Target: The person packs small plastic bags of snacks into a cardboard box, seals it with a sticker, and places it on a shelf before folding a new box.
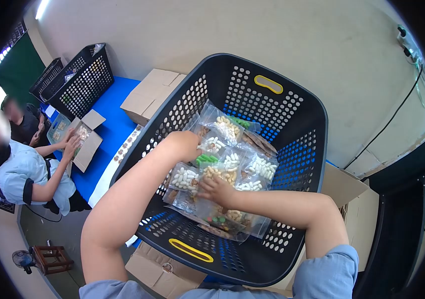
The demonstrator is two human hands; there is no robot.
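A large black perforated plastic basket (322,129) stands before me, holding many clear plastic bags. Inside the bags are white oblong pieces (261,168), pale curved pieces like cashew nuts (227,128) and green pieces (206,158). My left hand (185,144) is at the basket's left side, its fingers curled down against the bags; what they grip, if anything, is hidden. My right hand (217,192) lies over the middle of the pile, fingers spread on a bag of pale curved pieces (226,175).
A closed cardboard box (152,94) sits behind the basket on the blue table (122,89). At left a person (33,169) has both hands at an open carton (90,144); another person is behind. More black baskets (85,79) stand beyond. Cartons (165,269) lie below my basket.
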